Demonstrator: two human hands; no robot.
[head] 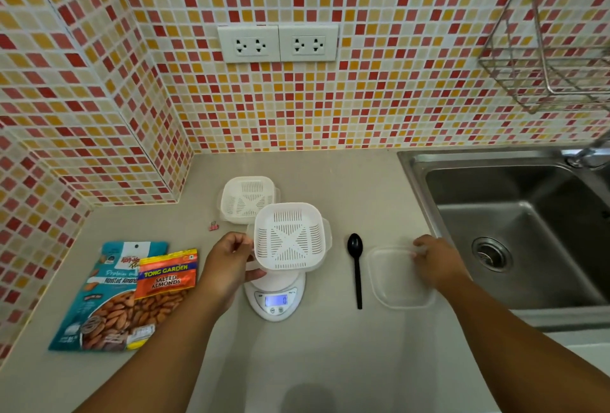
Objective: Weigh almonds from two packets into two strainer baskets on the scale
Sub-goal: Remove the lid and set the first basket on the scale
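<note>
A white strainer basket in its clear tub sits over the white digital scale, whose lit display reads 0. My left hand grips the tub's left edge. A second strainer basket in a tub stands behind it on the counter. Two almond packets lie at the left: a teal one and an orange one partly on top of it. My right hand pinches the far edge of a clear plastic lid lying on the counter.
A black plastic spoon lies between the scale and the lid. A small pink binder clip sits left of the baskets. The steel sink takes up the right side. A wire rack hangs on the tiled wall.
</note>
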